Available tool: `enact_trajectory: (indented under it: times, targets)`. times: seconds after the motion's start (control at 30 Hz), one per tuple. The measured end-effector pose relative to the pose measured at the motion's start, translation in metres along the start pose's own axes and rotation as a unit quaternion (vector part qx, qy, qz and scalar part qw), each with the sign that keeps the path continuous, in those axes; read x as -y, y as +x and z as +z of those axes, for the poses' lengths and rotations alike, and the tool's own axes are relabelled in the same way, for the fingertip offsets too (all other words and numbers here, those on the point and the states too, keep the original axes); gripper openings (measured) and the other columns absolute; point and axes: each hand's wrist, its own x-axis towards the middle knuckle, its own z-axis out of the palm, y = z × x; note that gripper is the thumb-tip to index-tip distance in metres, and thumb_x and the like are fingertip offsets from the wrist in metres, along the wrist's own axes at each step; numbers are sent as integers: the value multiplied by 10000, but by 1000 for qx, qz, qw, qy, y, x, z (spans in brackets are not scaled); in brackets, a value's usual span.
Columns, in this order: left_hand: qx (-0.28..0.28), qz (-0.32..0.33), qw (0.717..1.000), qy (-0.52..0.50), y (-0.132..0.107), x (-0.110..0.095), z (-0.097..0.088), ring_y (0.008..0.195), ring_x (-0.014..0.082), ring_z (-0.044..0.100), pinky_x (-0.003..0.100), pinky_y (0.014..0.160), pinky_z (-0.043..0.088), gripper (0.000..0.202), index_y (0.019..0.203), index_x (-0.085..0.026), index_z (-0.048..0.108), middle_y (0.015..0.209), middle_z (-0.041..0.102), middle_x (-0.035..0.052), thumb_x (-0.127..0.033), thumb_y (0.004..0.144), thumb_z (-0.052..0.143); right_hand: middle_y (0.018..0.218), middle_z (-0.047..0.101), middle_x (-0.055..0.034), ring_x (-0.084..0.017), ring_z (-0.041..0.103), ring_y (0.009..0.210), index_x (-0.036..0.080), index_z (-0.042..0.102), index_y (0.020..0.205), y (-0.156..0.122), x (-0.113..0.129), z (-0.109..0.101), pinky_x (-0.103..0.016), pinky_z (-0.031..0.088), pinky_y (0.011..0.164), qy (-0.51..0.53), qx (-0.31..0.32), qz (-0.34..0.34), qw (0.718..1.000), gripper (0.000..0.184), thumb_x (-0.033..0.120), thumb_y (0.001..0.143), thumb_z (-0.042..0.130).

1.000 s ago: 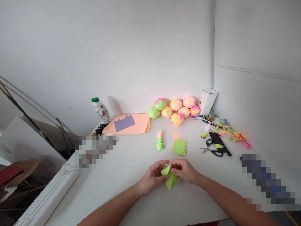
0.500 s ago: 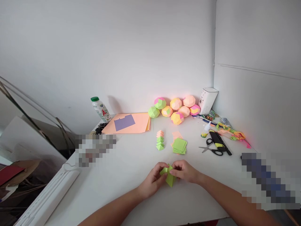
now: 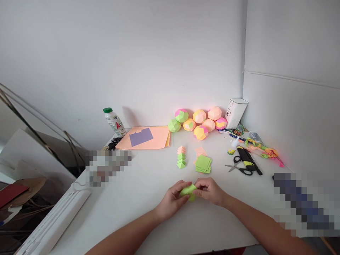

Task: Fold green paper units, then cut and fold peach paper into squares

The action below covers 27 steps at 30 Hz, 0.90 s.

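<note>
Between my two hands is a folded green paper piece [image 3: 188,190], held just above the white table. My left hand [image 3: 172,199] pinches its left side with thumb and fingers. On the right side, my right hand [image 3: 208,191] grips it the same way; the fingers partly cover the paper. Beyond my hands lies a stack of green paper squares [image 3: 203,163] with peach paper pieces [image 3: 200,151] behind it. To the left of that stack stands a row of small folded paper units [image 3: 181,158], green at the near end and peach at the far end.
Faceted paper balls [image 3: 201,132] are piled against the wall. On the right lie scissors [image 3: 239,166], a utility knife [image 3: 246,158], a glue bottle [image 3: 233,146] and paper scraps [image 3: 269,152]. Peach sheets [image 3: 159,136], a purple sheet [image 3: 141,137] and a plastic bottle [image 3: 114,122] are at the back left.
The green paper has turned and folded between my fingers; its lower point no longer hangs down as far. Both hands keep their hold in nearly the same place.
</note>
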Motion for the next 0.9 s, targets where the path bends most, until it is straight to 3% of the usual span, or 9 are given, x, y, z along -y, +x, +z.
enact_trajectory:
  times: [0.3,0.6,0.9]
  targets:
    - [-31,47,981,188,0,-4,1,722,148,537,268,661,442,261,1094,-208,642,809,555,31,-283,872,525,647,535,2,-125,471,593,181,561,651,-2,0,-1,-264,404,564,-68,-48,-94,992,236,354,775,663]
    - [2,16,979,204,0,-9,2,773,169,589,267,697,453,279,1088,-196,665,860,670,55,-287,901,478,723,619,-3,-139,533,662,189,629,784,0,4,-1,-276,444,642,1,-38,-18,999,199,353,734,730]
    - [3,-1,980,199,-1,-10,4,719,154,560,249,656,440,288,1051,-162,678,813,665,50,-300,898,477,693,585,9,-123,513,645,177,663,736,0,2,2,-251,418,601,105,-29,37,993,209,352,690,766]
